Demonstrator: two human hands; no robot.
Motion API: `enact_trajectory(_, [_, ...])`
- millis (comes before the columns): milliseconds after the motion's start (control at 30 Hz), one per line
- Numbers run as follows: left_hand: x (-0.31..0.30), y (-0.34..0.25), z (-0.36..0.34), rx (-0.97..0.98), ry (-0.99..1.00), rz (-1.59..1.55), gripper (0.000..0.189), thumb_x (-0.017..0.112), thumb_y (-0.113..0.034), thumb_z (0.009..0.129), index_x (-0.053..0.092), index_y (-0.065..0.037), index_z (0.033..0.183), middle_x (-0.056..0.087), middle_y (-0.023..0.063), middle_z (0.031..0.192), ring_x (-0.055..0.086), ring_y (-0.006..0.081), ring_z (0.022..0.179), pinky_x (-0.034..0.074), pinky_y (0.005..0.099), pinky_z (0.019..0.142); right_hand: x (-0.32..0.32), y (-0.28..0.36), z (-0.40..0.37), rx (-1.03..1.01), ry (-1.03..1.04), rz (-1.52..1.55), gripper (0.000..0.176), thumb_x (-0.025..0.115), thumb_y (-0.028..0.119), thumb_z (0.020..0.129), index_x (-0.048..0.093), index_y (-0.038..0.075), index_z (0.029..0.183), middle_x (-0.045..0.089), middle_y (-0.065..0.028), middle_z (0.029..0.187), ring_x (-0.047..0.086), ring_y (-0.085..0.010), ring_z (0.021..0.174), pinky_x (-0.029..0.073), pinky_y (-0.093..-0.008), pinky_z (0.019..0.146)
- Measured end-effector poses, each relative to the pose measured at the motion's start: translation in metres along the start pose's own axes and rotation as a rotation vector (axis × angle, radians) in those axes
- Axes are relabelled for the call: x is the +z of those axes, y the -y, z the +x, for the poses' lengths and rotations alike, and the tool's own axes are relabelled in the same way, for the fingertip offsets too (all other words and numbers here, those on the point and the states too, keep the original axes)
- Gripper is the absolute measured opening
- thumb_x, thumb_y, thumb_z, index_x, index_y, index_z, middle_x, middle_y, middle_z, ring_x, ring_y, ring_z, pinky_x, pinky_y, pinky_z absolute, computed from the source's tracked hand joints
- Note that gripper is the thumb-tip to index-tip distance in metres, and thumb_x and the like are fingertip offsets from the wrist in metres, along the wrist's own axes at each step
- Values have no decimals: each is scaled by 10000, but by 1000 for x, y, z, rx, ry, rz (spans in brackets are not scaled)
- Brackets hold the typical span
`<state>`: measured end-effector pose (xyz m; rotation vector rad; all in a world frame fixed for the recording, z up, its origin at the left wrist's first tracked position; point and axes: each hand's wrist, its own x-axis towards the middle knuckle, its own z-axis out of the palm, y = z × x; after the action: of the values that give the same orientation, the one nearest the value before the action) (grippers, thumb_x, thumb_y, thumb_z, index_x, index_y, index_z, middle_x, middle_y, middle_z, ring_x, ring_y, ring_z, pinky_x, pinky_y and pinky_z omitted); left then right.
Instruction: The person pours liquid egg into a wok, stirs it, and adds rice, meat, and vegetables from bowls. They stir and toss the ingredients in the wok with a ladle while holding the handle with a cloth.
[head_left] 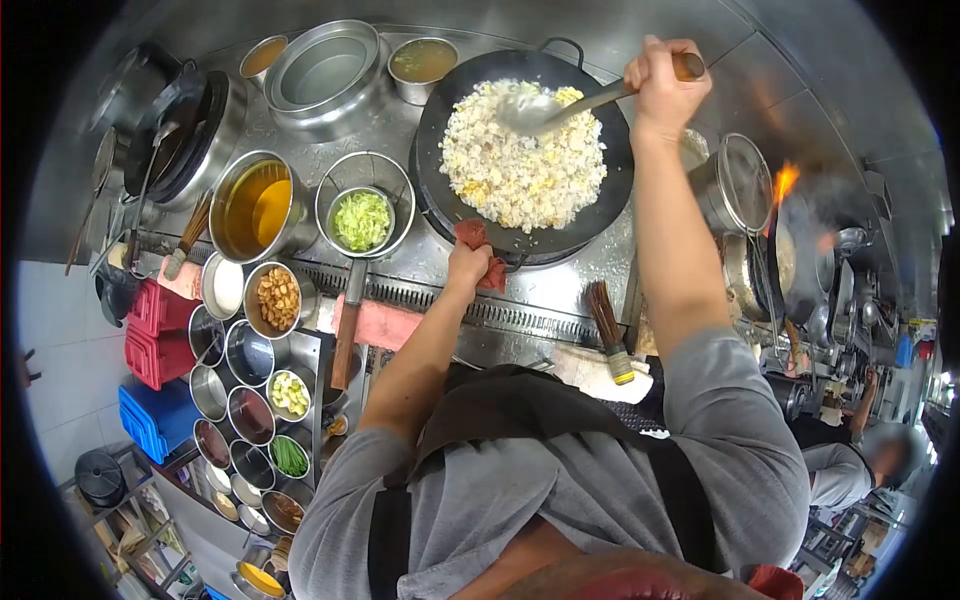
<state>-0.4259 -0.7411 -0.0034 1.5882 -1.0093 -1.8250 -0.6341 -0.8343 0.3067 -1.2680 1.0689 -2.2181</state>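
Note:
A black wok [455,120] sits on the stove, holding fried rice [520,175] with yellow bits of egg. My right hand [668,85] is closed around the wooden-ended handle of a metal ladle [535,112], whose bowl rests in the upper part of the rice, slightly blurred. With my left hand [472,264] I grip a red cloth [472,236] at the wok's near handle, most of which the cloth and fingers hide. Left of the wok, a small pot of shredded green vegetable [362,220] sits within a round wire strainer [402,190].
An oil pot [257,205] and several bowls of ingredients, such as browned pieces [278,300], stand at the left. A bamboo brush [607,325] lies on the near ledge. At the right, a flame [787,182] rises by another wok, and a co-worker [850,465] stands farther off.

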Motion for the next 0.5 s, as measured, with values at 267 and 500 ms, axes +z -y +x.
enact_trajectory(267, [0,24,18,102,-76,19,219,522,-43,766,546,0,980,608,90,816,647,206,695,524,327,600,30,76,-8,-90,204,12,207,636,26,801,478,42,668,452,-43,508,431,-128,409,342,-275,411])
enact_trajectory(500, [-1,21,22,43,-18,-2,213,518,-39,774,554,1,980,616,89,830,650,209,710,528,334,599,17,14,-18,-191,267,-313,123,680,55,798,592,36,713,529,18,565,487,-75,496,368,-239,459])
